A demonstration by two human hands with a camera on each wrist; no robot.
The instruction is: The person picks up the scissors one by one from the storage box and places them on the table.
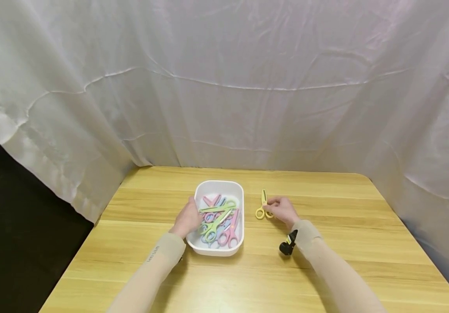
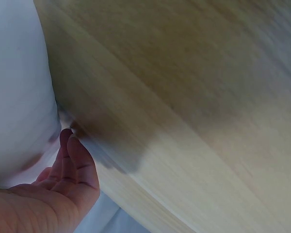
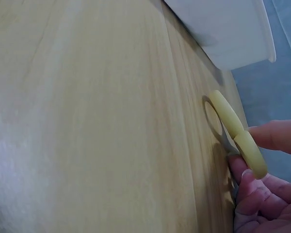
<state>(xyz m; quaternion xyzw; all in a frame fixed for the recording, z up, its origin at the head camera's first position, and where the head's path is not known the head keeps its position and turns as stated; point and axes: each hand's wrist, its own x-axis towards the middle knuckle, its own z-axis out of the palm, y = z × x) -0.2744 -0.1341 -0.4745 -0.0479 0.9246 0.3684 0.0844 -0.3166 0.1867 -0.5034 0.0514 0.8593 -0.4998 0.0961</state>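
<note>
Bin (image 1: 216,252): white, on the wooden table (image 1: 103,261); it could slide or tip if pulled at one side only.
Wrist device (image 1: 288,244): black, by the right cuff (image 1: 306,232); it might knock the bin's rim if that arm swung left too low.
Piled scissors (image 1: 232,227): crossed loosely inside the bin; overlapping handles could snag.
Left hand (image 1: 187,219): fingers bent against the bin's left wall, seemingly gripping it; a slack hold might let it shift.
Right hand (image 1: 282,210): fingers narrow, pinching yellow scissors by the handle end.
Yellow scissors (image 1: 264,201): right of the bin, blades pointing away; so small a pinch could let them swivel or slip.
</note>
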